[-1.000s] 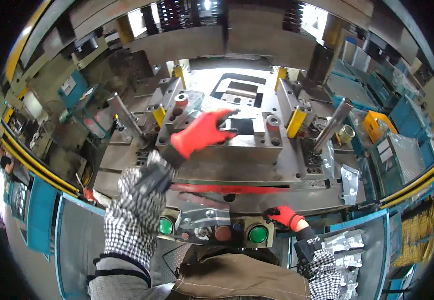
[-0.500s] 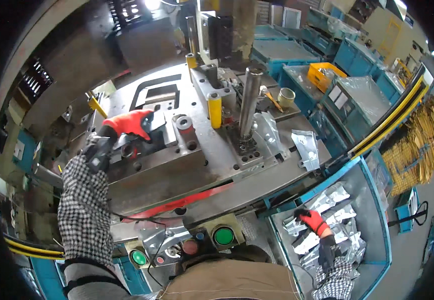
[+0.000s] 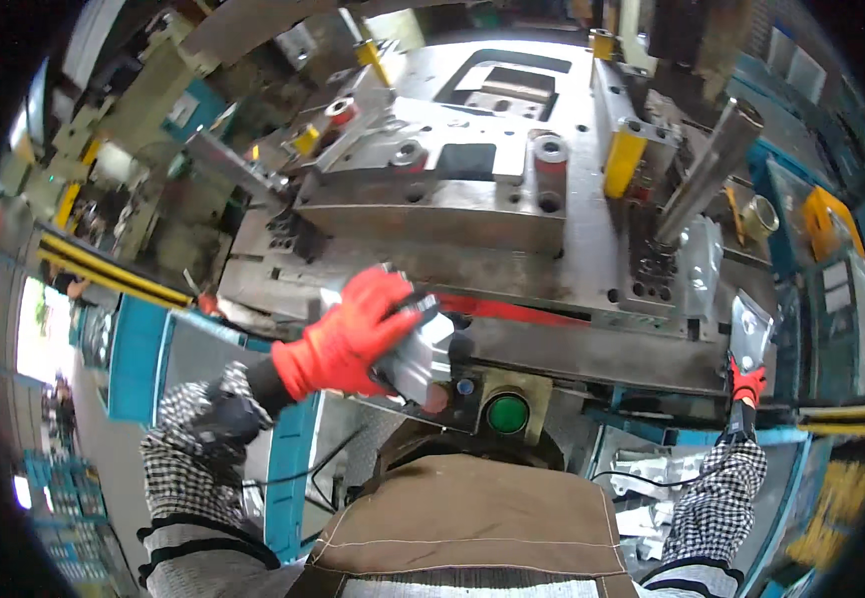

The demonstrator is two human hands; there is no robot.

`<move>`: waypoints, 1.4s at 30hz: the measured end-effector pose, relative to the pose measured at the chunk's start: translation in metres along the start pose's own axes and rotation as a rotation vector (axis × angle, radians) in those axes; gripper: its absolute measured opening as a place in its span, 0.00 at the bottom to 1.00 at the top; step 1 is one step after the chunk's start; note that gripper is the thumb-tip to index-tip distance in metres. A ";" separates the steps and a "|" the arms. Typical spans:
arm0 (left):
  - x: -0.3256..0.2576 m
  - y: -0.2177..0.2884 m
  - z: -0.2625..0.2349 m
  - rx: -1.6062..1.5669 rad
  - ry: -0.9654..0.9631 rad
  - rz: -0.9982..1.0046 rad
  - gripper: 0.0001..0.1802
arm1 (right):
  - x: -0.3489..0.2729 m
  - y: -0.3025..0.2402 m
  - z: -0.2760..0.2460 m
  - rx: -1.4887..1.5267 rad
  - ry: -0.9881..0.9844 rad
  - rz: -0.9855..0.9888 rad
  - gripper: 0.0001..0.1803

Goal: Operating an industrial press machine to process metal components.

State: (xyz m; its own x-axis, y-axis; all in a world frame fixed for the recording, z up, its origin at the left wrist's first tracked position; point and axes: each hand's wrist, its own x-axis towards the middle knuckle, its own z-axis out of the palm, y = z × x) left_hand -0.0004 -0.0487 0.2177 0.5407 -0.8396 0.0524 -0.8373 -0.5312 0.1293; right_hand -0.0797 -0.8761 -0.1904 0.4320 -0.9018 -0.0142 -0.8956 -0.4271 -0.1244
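Note:
My left hand [image 3: 358, 334], in a red glove, is closed around a bent, silvery stamped metal part [image 3: 423, 364]. It holds the part in front of the press bed, over the button panel [image 3: 472, 404]. At the right end of the press ledge, my right hand [image 3: 747, 382], also gloved in red, grips the lower end of another stamped metal part [image 3: 752, 334], a long flared one. Its fingers are partly hidden by its small size in view. Beyond my hands lies the steel die [image 3: 432, 224], with round guide bushings and a square opening.
A blue-rimmed bin [image 3: 801, 468] holding several metal parts [image 3: 642, 518] stands at lower right. At left is another blue bin [image 3: 288, 468]. A steel post [image 3: 717, 164] rises at the die's right, near a plastic-wrapped part [image 3: 700, 269]. A green button [image 3: 505, 412] faces me.
My left hand has come back from the die toward me, with a metal part in it. My right hand has left the parts bin and gripped the part on the ledge. The view has swung left.

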 end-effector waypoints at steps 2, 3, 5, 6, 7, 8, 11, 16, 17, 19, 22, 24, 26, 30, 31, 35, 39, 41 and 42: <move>-0.034 0.011 0.050 -0.005 -0.064 -0.068 0.64 | 0.015 0.004 0.007 -0.007 0.029 -0.002 0.78; -0.045 0.010 0.076 -0.001 -0.076 -0.091 0.65 | 0.024 0.013 0.008 -0.010 0.068 -0.006 0.78; -0.056 -0.009 0.133 0.000 -0.065 -0.134 0.65 | 0.043 0.017 0.001 -0.034 0.145 -0.010 0.78; -0.050 -0.006 0.141 0.056 -0.082 -0.145 0.65 | 0.035 0.018 -0.005 -0.029 0.023 0.052 0.76; -0.060 -0.004 0.156 0.085 -0.101 -0.178 0.65 | 0.032 -0.007 -0.009 -0.059 -0.094 0.061 0.75; -0.059 -0.004 0.163 0.129 -0.128 -0.199 0.65 | 0.028 -0.025 -0.015 -0.035 -0.090 0.038 0.75; -0.056 -0.008 0.187 0.217 -0.208 -0.253 0.67 | 0.013 -0.051 -0.036 -0.149 -0.242 -0.020 0.63; -0.034 -0.030 0.213 0.221 -0.170 -0.253 0.72 | 0.018 -0.045 -0.039 -0.160 -0.085 0.170 0.76; -0.035 -0.029 0.208 0.217 -0.165 -0.245 0.72 | 0.016 -0.043 -0.044 -0.105 -0.079 0.175 0.75; -0.041 -0.027 0.199 0.208 -0.136 -0.234 0.72 | 0.018 -0.035 -0.061 -0.039 -0.054 0.174 0.74; -0.053 -0.031 0.199 0.225 -0.154 -0.234 0.72 | 0.011 -0.039 -0.076 -0.103 -0.091 0.131 0.66; -0.053 -0.026 0.203 0.239 -0.158 -0.226 0.71 | 0.004 -0.039 -0.086 -0.144 -0.126 0.110 0.58; -0.046 -0.024 0.203 0.284 -0.208 -0.218 0.69 | 0.002 -0.031 -0.092 -0.129 -0.096 0.119 0.54; -0.049 -0.041 0.210 0.106 -0.150 -0.257 0.66 | 0.001 -0.019 -0.091 -0.045 -0.059 0.077 0.47; -0.060 -0.053 0.217 0.079 -0.114 -0.291 0.64 | 0.001 -0.021 -0.089 -0.016 -0.061 0.049 0.45; -0.067 -0.075 0.216 0.043 -0.172 -0.280 0.60 | -0.003 -0.008 -0.076 0.193 -0.084 -0.014 0.39; -0.062 -0.081 0.212 0.032 -0.157 -0.244 0.57 | -0.009 0.025 -0.064 0.748 -0.198 -0.115 0.32; -0.055 -0.079 0.205 0.003 -0.167 -0.246 0.56 | -0.026 0.061 -0.069 1.217 -0.426 -0.123 0.29; -0.050 -0.078 0.200 -0.005 -0.178 -0.243 0.55 | -0.042 0.084 -0.069 1.462 -0.618 -0.104 0.28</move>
State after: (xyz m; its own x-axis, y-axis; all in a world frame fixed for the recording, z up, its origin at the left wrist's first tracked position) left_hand 0.0217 0.0116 0.0068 0.7026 -0.6945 -0.1548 -0.6842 -0.7192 0.1214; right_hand -0.1802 -0.8789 -0.1317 0.7829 -0.5538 -0.2835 -0.1494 0.2749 -0.9498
